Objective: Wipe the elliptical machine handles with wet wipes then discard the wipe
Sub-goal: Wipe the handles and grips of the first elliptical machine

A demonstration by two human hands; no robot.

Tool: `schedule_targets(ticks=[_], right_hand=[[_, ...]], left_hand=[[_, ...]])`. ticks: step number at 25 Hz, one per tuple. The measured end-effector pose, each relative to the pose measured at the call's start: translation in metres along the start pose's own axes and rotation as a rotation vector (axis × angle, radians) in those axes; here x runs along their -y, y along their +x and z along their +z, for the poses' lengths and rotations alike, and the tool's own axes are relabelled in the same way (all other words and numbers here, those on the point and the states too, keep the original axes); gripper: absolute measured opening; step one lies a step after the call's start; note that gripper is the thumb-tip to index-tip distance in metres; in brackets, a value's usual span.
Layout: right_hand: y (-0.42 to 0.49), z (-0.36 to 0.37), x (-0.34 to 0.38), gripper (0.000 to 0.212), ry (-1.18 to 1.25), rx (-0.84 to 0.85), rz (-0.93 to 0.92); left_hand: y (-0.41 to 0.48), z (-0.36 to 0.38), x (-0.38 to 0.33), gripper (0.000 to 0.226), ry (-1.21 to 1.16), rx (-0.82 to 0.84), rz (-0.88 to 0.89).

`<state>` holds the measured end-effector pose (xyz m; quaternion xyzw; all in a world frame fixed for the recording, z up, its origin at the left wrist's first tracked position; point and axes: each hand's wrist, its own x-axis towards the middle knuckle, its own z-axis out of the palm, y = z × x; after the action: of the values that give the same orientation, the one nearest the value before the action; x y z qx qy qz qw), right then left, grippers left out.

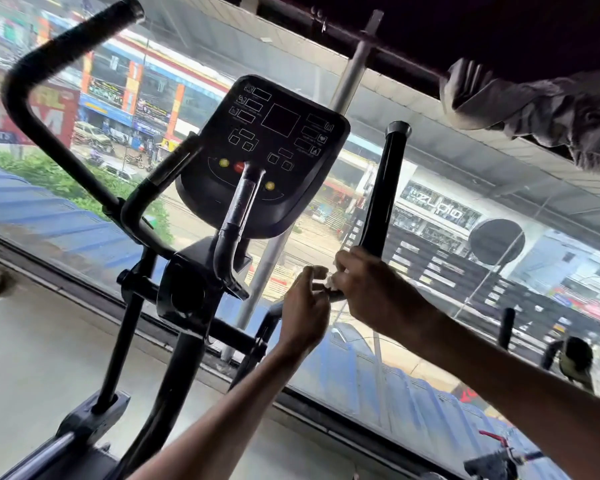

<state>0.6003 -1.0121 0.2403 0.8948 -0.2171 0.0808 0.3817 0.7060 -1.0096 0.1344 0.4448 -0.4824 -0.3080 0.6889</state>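
Window glass (440, 161) runs close behind the elliptical machine (184, 296), its dark sill crossing just past the frame, while pale floor (49, 348) lies open to the left. Clear air separates the console (267, 150) from the upright right handle (383, 188). The long curved left handle (25, 109) rises well apart at upper left, and a short fixed grip (238, 209) stands in front of the console. Grey cloth (534, 102) hangs bundled from a dark rail overhead. Both bare forearms reach up from the lower right and meet at the foot of the right handle. The right hand (371, 289) curls round that handle, and the left hand (303, 313) pinches the white wet wipe (332, 283) showing between them, though blur hides the finer finger detail.
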Motion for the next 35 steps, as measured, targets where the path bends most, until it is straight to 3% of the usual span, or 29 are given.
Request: schedule_targets(ticks=[2,4,6,10,12,15,20,24,27,29,35], right_hand=[[-0.022,0.018,0.028,0.034,-0.042,-0.076,0.006],[-0.042,0.036,0.047,0.028,-0.005,-0.167,0.112],[-0.055,0.047,0.059,0.013,0.180,-0.297,0.299],[-0.069,0.066,0.074,0.008,0.720,-0.456,0.763],[-0.069,0.073,0.079,0.013,1.009,-0.436,0.989],[-0.066,0.072,0.085,0.017,1.337,-0.446,1.155],[-0.056,0.074,0.088,0.009,1.590,-0.460,1.293],[-0.052,0.084,0.088,0.005,1.704,-0.567,1.372],[-0.052,0.096,0.082,0.015,1.654,-0.592,1.450],[-0.050,0.105,0.079,0.018,1.575,-0.580,1.470],[-0.033,0.128,0.073,0.035,1.421,-0.568,1.425]], left_hand=[[-0.004,-0.005,0.008,0.045,0.034,-0.009,0.040],[-0.010,-0.012,0.015,0.047,0.051,0.001,0.083],[-0.018,-0.020,0.019,0.045,0.045,0.060,0.089],[-0.032,-0.031,0.025,0.048,0.005,0.295,-0.027],[-0.038,-0.032,0.022,0.034,-0.114,0.254,-0.155],[-0.044,-0.029,0.014,0.008,-0.266,0.134,-0.290],[-0.048,-0.021,0.011,0.015,-0.337,0.014,-0.366],[-0.040,-0.016,0.012,0.016,-0.130,-0.230,-0.298],[-0.024,-0.010,0.009,0.009,0.092,-0.408,-0.198],[-0.007,-0.004,0.012,0.016,0.222,-0.419,-0.088],[0.025,0.016,0.056,0.031,0.452,-0.210,0.060]])
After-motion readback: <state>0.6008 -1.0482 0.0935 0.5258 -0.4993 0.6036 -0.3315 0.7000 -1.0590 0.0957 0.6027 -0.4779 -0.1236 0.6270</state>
